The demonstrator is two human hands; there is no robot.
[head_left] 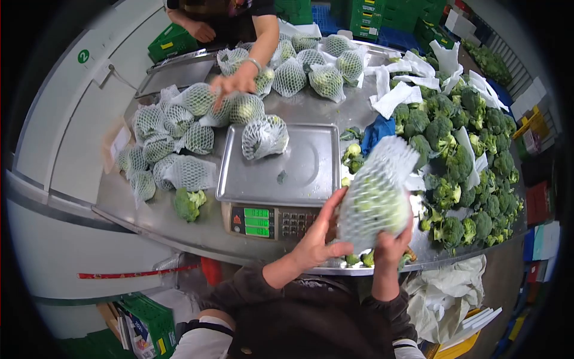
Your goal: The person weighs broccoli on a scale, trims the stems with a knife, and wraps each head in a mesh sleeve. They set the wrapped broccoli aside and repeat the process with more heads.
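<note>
Head view: just right of the scale (305, 170), the left hand (314, 242) and right hand (391, 254) have fingers clamped around a netted broccoli (376, 197). Another netted head (263, 137) occupies the scale; loose broccoli (459, 163) crowds farther right.

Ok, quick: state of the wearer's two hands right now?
Left hand: partly closed, holding the netted broccoli by its left side.
Right hand: partly closed, holding the same piece on its right.
</note>
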